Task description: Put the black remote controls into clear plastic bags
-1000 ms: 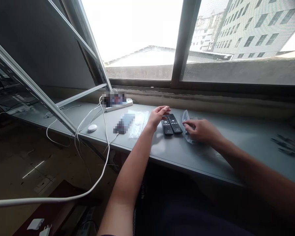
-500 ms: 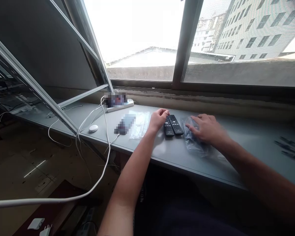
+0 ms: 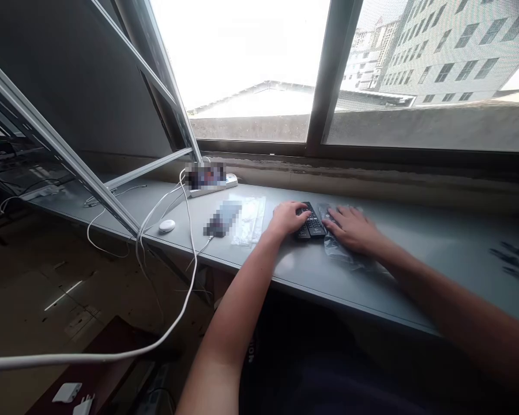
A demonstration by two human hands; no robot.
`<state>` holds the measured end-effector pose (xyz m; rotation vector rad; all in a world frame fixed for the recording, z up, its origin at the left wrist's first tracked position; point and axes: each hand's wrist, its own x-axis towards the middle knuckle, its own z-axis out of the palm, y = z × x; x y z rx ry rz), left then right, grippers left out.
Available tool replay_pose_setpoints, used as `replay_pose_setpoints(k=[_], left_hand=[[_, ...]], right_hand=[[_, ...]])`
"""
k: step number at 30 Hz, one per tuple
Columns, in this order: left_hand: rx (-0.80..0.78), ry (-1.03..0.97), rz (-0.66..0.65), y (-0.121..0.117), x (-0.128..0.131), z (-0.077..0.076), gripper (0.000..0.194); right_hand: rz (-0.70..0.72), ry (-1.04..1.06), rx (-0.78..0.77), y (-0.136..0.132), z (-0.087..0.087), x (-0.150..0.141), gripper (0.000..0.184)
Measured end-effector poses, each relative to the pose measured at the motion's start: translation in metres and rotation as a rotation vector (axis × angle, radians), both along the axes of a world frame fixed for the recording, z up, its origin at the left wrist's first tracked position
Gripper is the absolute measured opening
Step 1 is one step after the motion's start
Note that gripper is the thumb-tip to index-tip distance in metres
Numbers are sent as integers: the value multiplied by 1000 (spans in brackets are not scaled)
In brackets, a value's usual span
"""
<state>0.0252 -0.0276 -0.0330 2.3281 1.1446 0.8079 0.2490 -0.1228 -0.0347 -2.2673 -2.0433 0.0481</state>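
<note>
Two black remote controls (image 3: 315, 226) lie side by side on the grey table. My left hand (image 3: 289, 218) is over the left-hand remote, its fingers curled on the upper part and its thumb across the buttons; much of that remote is hidden beneath it. Just to the right, a crumpled clear plastic bag (image 3: 339, 252) lies flat on the tabletop. My right hand (image 3: 352, 227) rests palm down on this bag, fingers stretched out, covering most of it. Whether anything is inside the bag cannot be made out.
Left of the remotes lie flat clear bags (image 3: 251, 222), a blurred-out phone (image 3: 220, 222) with a cable and a white round object (image 3: 166, 226). A power strip (image 3: 230, 181) stands by the window. White cables (image 3: 192, 259) hang in front. Dark thin items (image 3: 516, 259) lie far right.
My left hand has moved down from the remotes' top end onto the left one, its thumb now over the buttons. My right hand has flattened onto the plastic bag.
</note>
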Motion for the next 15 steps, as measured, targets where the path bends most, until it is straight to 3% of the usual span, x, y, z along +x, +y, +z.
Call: replay_pose_setpoints(k=[5, 15], left_hand=[[9, -30, -47, 6, 1, -9, 25], [-45, -124, -130, 11, -2, -14, 25]], right_hand=[[-16, 44, 64, 10, -4, -7, 78], [107, 43, 156, 8, -13, -4, 70]])
